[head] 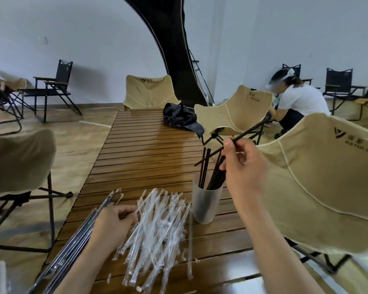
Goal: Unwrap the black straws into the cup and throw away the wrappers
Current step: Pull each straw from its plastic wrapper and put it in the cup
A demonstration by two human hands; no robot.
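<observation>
Bare slats (149,153) lie open beyond the cup (206,203); empty wrappers (157,230) crowd the near table edge.

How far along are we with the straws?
Done: several black straws stand in the cup. In hand: right hand pinches a bare straw above it. Left: wrapped straws beside the left hand; the empty wrappers remain piled on the table.

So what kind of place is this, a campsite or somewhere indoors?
Indoors, probably a showroom or studio mocked up as a campsite: plain white walls and wood-look flooring surround beige folding camp chairs, a slatted roll-up table and black tent fabric.
</observation>
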